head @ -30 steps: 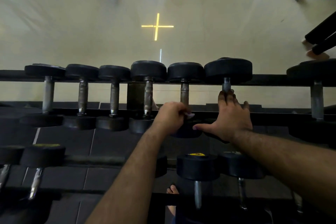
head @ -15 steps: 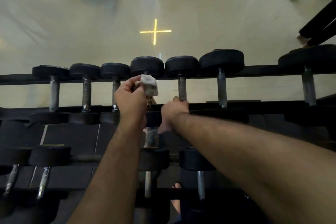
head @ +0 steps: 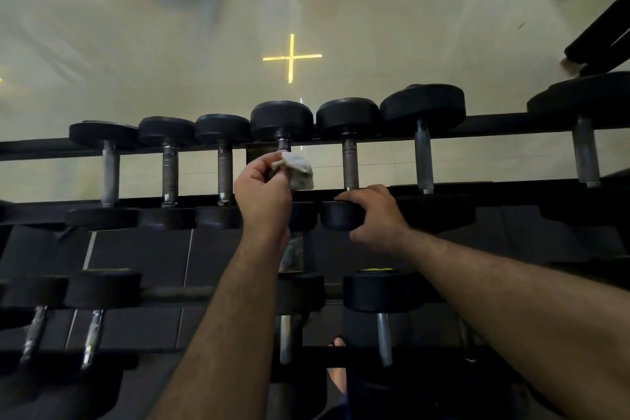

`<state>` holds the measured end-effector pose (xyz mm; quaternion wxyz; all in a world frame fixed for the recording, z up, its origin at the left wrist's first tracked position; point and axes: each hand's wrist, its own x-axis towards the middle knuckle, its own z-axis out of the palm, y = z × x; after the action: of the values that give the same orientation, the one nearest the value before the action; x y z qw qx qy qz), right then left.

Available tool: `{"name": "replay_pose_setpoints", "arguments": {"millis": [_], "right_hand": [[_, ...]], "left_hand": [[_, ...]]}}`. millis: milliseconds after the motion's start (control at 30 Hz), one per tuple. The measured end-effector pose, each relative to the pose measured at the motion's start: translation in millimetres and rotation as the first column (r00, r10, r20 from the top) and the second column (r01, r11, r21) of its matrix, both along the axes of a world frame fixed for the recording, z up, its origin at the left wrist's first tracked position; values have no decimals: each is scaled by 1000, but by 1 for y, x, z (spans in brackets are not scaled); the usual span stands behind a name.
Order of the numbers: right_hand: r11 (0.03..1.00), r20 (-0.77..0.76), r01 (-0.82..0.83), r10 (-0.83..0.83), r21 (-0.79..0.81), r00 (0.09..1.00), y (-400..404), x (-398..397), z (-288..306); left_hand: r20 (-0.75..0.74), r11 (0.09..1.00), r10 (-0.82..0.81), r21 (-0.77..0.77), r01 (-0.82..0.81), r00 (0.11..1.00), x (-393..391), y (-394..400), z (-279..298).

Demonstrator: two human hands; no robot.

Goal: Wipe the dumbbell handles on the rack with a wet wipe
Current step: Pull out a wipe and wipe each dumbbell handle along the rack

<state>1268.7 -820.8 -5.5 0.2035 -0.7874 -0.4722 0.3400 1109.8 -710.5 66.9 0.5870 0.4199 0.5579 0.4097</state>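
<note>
On the top tier of the rack (head: pixel 494 128), a crumpled wet wipe (head: pixel 300 170) sits over the handle of the fourth dumbbell from the left (head: pixel 282 119), pinched in the grip of the left hand (head: pixel 262 194), whose fingers curl around the wipe and hide most of the handle behind it. The right hand (head: pixel 373 215) curls over the near head of the neighbouring dumbbell (head: pixel 349 160) just to the right, probably to brace that weight and steady the body while the other hand rubs. Bare steel handles stand further left (head: pixel 169 170) and right (head: pixel 423 160) along the same tier, each spanning the far and near rails. Compared with half a second earlier, the left hand and wipe lie at much the same spot on the same handle, while the right hand has shifted right, from close beside the left hand to the next dumbbell's near head. A lower tier of dumbbells (head: pixel 381 290) lies nearer, and a yellow cross (head: pixel 291 57) marks the pale floor beyond.
</note>
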Motion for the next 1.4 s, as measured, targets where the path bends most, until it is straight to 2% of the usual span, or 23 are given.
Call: {"name": "replay_pose_setpoints", "arguments": {"millis": [33,100,167,200,233,300,367,433,567,633,700,800,900,933,967,1033,1067,1100,1167,1200,1233,1333,1400], "right_hand": [[1000,0,-16,16,-26,1000,0,0,1],[986,116,-154,161,-66,980,7,0,6],[937,323,-330,348,-112,880,15,10,19],[921,438,-372,383,-114,814,16,20,26],[925,535,-370,356,-86,766,16,32,30],[974,649,-227,180,-11,739,9,61,36],[992,635,-34,106,-125,765,2,79,40],[957,518,47,113,-286,848,3,83,41],[966,465,46,81,-255,882,7,78,43],[978,476,47,57,-204,878,3,78,44],[982,505,44,57,-186,861,1,77,45],[981,536,6,101,-194,838,2,75,47],[975,553,-17,139,-219,821,2,74,48],[974,560,-15,143,-226,816,2,74,48],[972,566,-12,147,-235,811,2,75,48],[966,568,-20,167,-257,806,3,75,47],[965,571,-23,174,-263,802,3,74,47],[964,573,-23,176,-264,800,3,74,47],[965,576,-20,172,-260,799,4,74,47],[966,579,-18,169,-257,797,4,74,46],[967,582,-18,169,-255,795,4,74,46],[965,573,-36,185,-261,798,4,76,46],[965,575,-36,184,-259,797,4,76,45]], "left_hand": [[-1,1000,-13,-5,13,1000,6,1,-2],[-41,999,-41,-1,41,998,17,5,-8],[-114,997,-72,21,75,991,26,8,-16],[-152,995,-85,32,91,985,30,9,-20],[-192,994,-94,44,104,977,32,11,-24],[-243,990,-105,63,123,964,39,13,-34],[-301,987,-93,100,128,949,47,13,-40],[-389,973,-43,191,126,920,58,14,-40],[-523,925,85,358,127,848,81,25,-41],[-590,893,41,384,236,806,93,26,-50],[-703,826,-86,346,445,706,105,18,-58],[-832,627,-197,300,719,519,104,10,-65],[-884,415,-422,8,910,200,83,20,-64],[-868,381,-479,-72,922,130,79,23,-62],[-867,382,-475,-51,923,149,77,26,-60],[-880,431,-316,199,880,354,83,31,-62],[-886,421,-208,300,856,414,88,34,-65],[-895,377,-116,362,853,431,94,37,-67],[-944,230,-38,312,922,329,107,44,-74],[-967,152,-5,251,956,255,111,45,-75],[-987,118,-5,160,980,162,115,42,-72],[-961,118,-243,-166,979,-133,118,26,-52],[-880,127,-401,-330,935,-256,120,27,-42]]}}
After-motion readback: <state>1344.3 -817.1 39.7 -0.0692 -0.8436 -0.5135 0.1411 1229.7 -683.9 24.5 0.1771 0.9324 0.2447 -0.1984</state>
